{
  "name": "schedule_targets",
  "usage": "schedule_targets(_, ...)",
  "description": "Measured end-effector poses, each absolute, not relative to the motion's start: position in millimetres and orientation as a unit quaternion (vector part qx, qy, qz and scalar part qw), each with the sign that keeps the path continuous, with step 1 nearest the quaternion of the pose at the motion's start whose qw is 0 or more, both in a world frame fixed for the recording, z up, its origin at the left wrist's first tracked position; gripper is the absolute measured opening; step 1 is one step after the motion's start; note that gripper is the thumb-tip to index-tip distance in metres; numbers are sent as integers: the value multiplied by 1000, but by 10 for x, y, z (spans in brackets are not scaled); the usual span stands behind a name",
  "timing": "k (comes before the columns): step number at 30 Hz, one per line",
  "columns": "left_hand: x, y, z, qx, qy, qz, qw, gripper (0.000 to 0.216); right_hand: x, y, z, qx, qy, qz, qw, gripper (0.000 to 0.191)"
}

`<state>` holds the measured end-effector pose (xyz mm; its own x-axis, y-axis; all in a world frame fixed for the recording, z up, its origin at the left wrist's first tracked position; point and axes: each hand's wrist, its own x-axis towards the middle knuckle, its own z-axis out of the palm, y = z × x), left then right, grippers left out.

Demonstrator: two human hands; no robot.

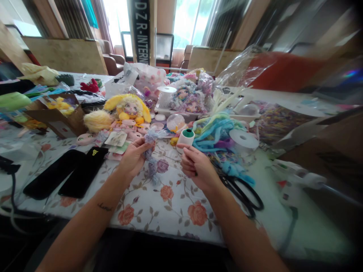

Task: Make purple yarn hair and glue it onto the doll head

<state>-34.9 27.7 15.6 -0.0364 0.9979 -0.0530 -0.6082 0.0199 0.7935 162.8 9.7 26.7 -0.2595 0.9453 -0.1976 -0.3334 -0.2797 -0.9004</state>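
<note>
Pinched in my left hand [135, 156] is a bunch of pale blue-lavender fluffy yarn [153, 135], its tail hanging down over the flowered tablecloth [161, 211]. My right hand [195, 166] is closed, thumb against the curled fingers; whatever it grips, perhaps a thread, is too fine to make out. Just behind that hand stands a white thread cone [185, 139] with a green top. Black-handled scissors [246, 194] lie beside my right wrist, their blades partly hidden. A yellow-eared doll [129, 107] sits beyond my left hand, above several loose doll faces [132, 126].
Two black phone-like slabs [82, 172] lie at left, near a cardboard box [58, 121]. Blue and green yarn strands [211, 132] and a white spool [244, 139] are heaped at right. A white glue gun [295, 175] stands farther right. More dolls [188, 98] sit at the back.
</note>
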Motion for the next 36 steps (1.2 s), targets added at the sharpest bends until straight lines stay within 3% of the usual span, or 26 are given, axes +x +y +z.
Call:
schedule_targets(4,-356,269,179,280,323,634,645,17,1603,122,169,-407,-393,758,325,24)
schedule_targets(9,-352,251,193,278,319,639,642,20,1579,39,184,-363,-562,720,183,30)
schedule_targets(11,-339,247,179,275,324,638,643,20,1586,5,226,-328,-619,683,208,35)
schedule_targets(16,-313,252,118,262,339,622,655,22,1607,-12,273,-323,-675,542,382,42)
schedule_targets(20,-310,245,117,260,346,611,663,24,1612,-30,292,-312,-703,414,487,31)
schedule_targets(25,-262,211,134,279,342,587,678,23,1611,-119,349,-285,-707,434,479,22)
schedule_targets(36,-209,169,134,279,334,570,697,20,1586,-146,299,-326,-667,481,466,43)
